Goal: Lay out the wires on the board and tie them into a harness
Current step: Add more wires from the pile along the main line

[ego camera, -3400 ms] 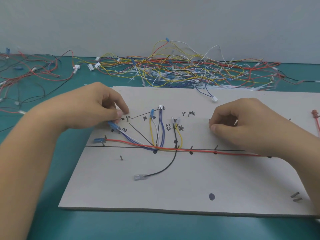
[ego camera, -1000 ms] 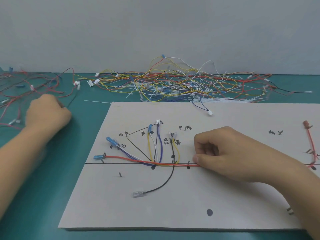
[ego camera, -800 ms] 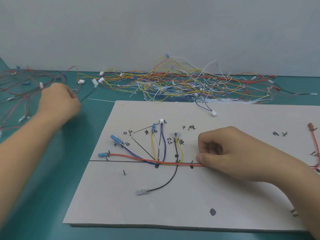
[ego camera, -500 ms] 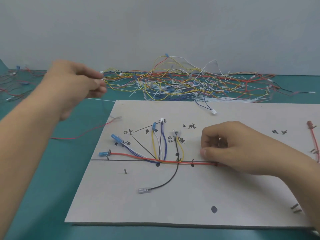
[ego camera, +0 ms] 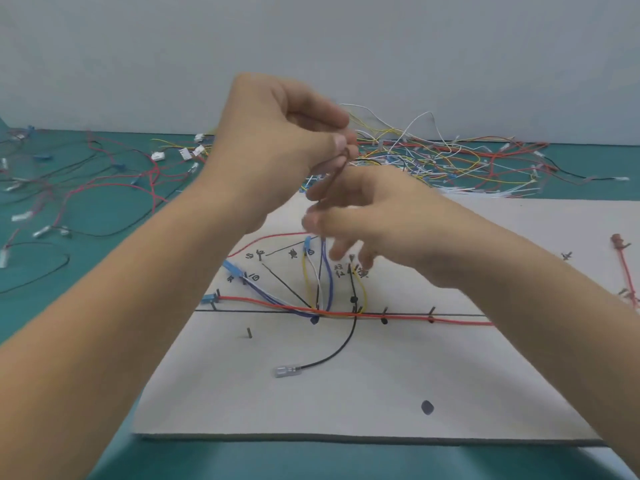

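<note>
The grey board [ego camera: 346, 393] lies on the teal table. On it a long red wire [ego camera: 415, 318] follows the black line, from a blue connector [ego camera: 207, 298] on the left. Yellow, white and blue wires [ego camera: 318, 278] branch up from it. A black wire with a metal terminal [ego camera: 287, 370] curves down. My left hand [ego camera: 284, 143] is raised over the board and pinches the end of a loose red wire [ego camera: 263, 241]. My right hand [ego camera: 363, 216], blurred, meets it just below, thumb and forefinger on that same wire.
A big tangle of coloured wires [ego camera: 450, 161] lies behind the board along the wall. Red and black wires [ego camera: 86, 188] are scattered over the table at the left. Another red wire with a terminal [ego camera: 623, 258] hangs at the board's right edge.
My left hand picked a red wire from the table on the left and carried it up over the board. My right hand left the laid red wire and rose to meet it.
</note>
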A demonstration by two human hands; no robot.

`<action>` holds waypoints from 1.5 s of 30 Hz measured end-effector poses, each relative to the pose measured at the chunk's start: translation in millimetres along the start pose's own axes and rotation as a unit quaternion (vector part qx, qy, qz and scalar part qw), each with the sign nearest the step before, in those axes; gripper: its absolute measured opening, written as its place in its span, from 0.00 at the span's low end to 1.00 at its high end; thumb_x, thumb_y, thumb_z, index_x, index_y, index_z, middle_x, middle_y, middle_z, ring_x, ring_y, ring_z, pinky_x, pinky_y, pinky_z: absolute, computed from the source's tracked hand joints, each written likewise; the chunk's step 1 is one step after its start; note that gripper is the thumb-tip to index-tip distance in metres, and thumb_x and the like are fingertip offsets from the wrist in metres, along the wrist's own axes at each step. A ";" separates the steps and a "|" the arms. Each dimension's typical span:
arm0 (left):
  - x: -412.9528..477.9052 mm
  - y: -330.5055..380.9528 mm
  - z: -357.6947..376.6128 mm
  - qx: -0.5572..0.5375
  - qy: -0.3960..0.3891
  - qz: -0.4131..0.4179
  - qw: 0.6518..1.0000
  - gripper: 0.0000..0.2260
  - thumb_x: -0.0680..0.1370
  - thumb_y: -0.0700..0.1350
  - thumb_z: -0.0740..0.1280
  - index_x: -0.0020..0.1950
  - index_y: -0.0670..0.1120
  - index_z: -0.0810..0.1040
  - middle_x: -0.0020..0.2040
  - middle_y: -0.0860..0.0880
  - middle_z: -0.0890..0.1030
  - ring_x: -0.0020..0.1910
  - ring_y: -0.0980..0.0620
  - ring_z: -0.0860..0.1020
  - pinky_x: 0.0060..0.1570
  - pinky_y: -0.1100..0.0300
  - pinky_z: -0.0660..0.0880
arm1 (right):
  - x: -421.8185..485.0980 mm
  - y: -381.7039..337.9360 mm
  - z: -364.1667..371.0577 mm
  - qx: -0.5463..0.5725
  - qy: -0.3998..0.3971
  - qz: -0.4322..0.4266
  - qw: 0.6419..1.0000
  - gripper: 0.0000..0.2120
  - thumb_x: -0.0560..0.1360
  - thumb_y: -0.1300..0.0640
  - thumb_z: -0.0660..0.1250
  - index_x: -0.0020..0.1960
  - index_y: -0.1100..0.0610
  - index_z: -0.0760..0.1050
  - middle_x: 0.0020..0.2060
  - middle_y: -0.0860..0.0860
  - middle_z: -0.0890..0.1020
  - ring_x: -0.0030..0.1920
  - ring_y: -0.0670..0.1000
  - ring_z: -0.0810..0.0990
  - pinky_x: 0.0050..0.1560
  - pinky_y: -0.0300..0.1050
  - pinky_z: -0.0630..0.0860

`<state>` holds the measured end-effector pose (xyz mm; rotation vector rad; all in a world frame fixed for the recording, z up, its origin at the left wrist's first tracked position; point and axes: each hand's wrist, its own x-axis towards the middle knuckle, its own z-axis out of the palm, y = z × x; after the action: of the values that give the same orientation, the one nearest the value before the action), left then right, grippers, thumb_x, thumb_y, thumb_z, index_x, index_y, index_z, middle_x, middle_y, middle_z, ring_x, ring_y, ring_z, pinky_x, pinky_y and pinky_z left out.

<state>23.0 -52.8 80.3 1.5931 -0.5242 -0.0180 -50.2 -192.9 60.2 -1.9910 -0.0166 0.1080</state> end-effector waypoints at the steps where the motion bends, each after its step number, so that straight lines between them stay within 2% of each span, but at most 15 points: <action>1: 1.2 1.3 0.6 -0.012 0.002 0.005 1.000 0.07 0.76 0.26 0.70 0.49 0.36 0.83 0.43 0.38 0.87 0.43 0.44 0.88 0.43 0.58 0.84 | 5.6 -0.9 0.6 -0.009 0.035 -0.008 0.999 0.10 0.75 0.55 0.74 0.54 0.58 0.79 0.43 0.49 0.85 0.34 0.48 0.83 0.29 0.45 0.73; 2: 2.2 2.7 0.0 -0.029 0.003 0.008 1.000 0.07 0.75 0.26 0.71 0.50 0.36 0.82 0.43 0.38 0.87 0.43 0.43 0.88 0.45 0.57 0.84 | 10.1 -2.0 -1.7 -0.018 0.062 -0.016 0.998 0.06 0.77 0.57 0.72 0.50 0.59 0.81 0.41 0.49 0.86 0.33 0.48 0.82 0.29 0.44 0.72; 6: -4.3 3.2 -11.1 -0.042 0.002 0.048 0.998 0.13 0.72 0.31 0.75 0.55 0.40 0.83 0.49 0.42 0.88 0.47 0.45 0.88 0.46 0.56 0.84 | 19.7 -14.9 -24.2 -0.048 0.124 -0.059 0.989 0.10 0.80 0.59 0.68 0.42 0.61 0.81 0.32 0.51 0.83 0.26 0.43 0.74 0.29 0.37 0.69; 9: -8.1 -13.0 -30.8 0.167 0.012 0.023 0.986 0.19 0.70 0.39 0.77 0.58 0.53 0.83 0.46 0.54 0.88 0.33 0.57 0.81 0.35 0.61 0.79 | 20.6 -29.2 -46.5 -0.010 0.137 -0.070 0.988 0.12 0.82 0.60 0.64 0.40 0.57 0.79 0.28 0.49 0.78 0.25 0.44 0.69 0.29 0.39 0.64; 12: -9.6 -41.9 -56.2 0.315 0.019 -0.051 0.948 0.10 0.73 0.43 0.77 0.51 0.54 0.85 0.38 0.59 0.86 0.30 0.60 0.79 0.32 0.66 0.72 | 17.5 -37.6 -65.7 0.021 0.144 -0.083 0.986 0.13 0.82 0.59 0.64 0.39 0.54 0.78 0.28 0.48 0.76 0.28 0.46 0.68 0.31 0.42 0.66; 17: -8.3 -70.8 -96.9 0.399 0.014 -0.121 0.909 0.12 0.74 0.41 0.74 0.50 0.58 0.85 0.42 0.60 0.85 0.42 0.55 0.81 0.51 0.55 0.78 | 18.5 -39.0 -75.5 -0.025 0.216 -0.083 0.973 0.12 0.82 0.57 0.63 0.41 0.53 0.79 0.30 0.46 0.78 0.34 0.48 0.72 0.37 0.42 0.76; 19: -6.0 -80.3 -107.5 0.418 0.006 -0.133 0.899 0.17 0.74 0.37 0.69 0.50 0.60 0.85 0.44 0.64 0.84 0.43 0.56 0.78 0.51 0.54 0.76 | 19.5 -39.9 -77.3 0.037 0.198 -0.073 0.977 0.13 0.83 0.58 0.62 0.42 0.53 0.78 0.30 0.47 0.77 0.33 0.48 0.71 0.38 0.43 0.78; 21: -3.7 -88.7 -113.7 0.427 0.023 -0.131 0.894 0.13 0.74 0.39 0.71 0.46 0.58 0.85 0.38 0.68 0.82 0.41 0.57 0.77 0.44 0.57 0.74 | 19.6 -39.0 -84.3 0.076 0.206 -0.064 0.973 0.13 0.84 0.57 0.60 0.42 0.52 0.76 0.30 0.46 0.76 0.33 0.47 0.70 0.38 0.43 0.78; 23: -1.7 -95.9 -118.3 0.416 0.070 -0.108 0.900 0.07 0.77 0.43 0.72 0.44 0.55 0.85 0.33 0.63 0.81 0.36 0.58 0.75 0.37 0.60 0.69 | 18.8 -36.1 -96.7 0.127 0.229 -0.059 0.963 0.13 0.84 0.57 0.59 0.42 0.50 0.76 0.30 0.44 0.75 0.31 0.46 0.69 0.40 0.42 0.78; 25: 0.7 -101.3 -122.8 0.397 0.133 -0.092 0.903 0.04 0.78 0.46 0.73 0.44 0.53 0.86 0.37 0.58 0.82 0.36 0.55 0.75 0.40 0.58 0.69 | 19.1 -31.1 -112.8 0.173 0.274 -0.055 0.944 0.11 0.82 0.57 0.59 0.43 0.49 0.76 0.29 0.43 0.75 0.30 0.45 0.69 0.42 0.42 0.78; 29: 2.8 -104.4 -126.6 0.366 0.202 -0.055 0.907 0.07 0.77 0.53 0.73 0.48 0.50 0.87 0.38 0.58 0.80 0.36 0.55 0.74 0.38 0.60 0.68 | 27.0 -14.4 -146.1 0.108 0.437 0.021 0.893 0.08 0.77 0.53 0.60 0.41 0.47 0.75 0.25 0.40 0.75 0.22 0.40 0.70 0.33 0.35 0.74; 32: 2.4 -100.2 -122.8 0.348 0.228 0.002 0.910 0.11 0.77 0.54 0.72 0.52 0.49 0.88 0.42 0.54 0.80 0.43 0.54 0.75 0.45 0.59 0.70 | 35.1 -3.4 -160.1 0.107 0.457 0.085 0.879 0.14 0.82 0.54 0.57 0.40 0.47 0.75 0.20 0.40 0.75 0.18 0.40 0.70 0.33 0.38 0.72; 35: 1.9 -93.6 -117.4 0.335 0.231 0.036 0.913 0.10 0.79 0.52 0.70 0.56 0.50 0.87 0.40 0.61 0.79 0.38 0.53 0.74 0.43 0.58 0.71 | 34.4 2.9 -156.0 0.045 0.477 0.046 0.877 0.11 0.78 0.58 0.60 0.38 0.48 0.73 0.29 0.46 0.74 0.23 0.44 0.72 0.38 0.43 0.77; 39: -1.2 -81.8 -106.7 0.318 0.204 0.074 0.923 0.11 0.82 0.52 0.68 0.58 0.49 0.87 0.45 0.55 0.80 0.41 0.61 0.75 0.44 0.67 0.70 | 26.4 -3.8 -142.3 0.055 0.372 -0.039 0.926 0.09 0.81 0.59 0.60 0.45 0.50 0.76 0.33 0.49 0.71 0.24 0.48 0.77 0.27 0.43 0.77; 45: -10.1 -72.1 -85.0 0.335 0.196 0.140 0.911 0.11 0.83 0.47 0.67 0.62 0.46 0.85 0.62 0.46 0.81 0.50 0.77 0.74 0.47 0.81 0.67 | 17.5 -26.8 -105.0 0.122 0.151 -0.070 0.978 0.10 0.84 0.64 0.58 0.50 0.57 0.76 0.34 0.52 0.74 0.32 0.51 0.81 0.37 0.45 0.81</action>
<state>64.3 30.4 18.0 2.0986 -0.4559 0.7593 -22.9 -276.3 126.2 -1.7362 0.0502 -0.2728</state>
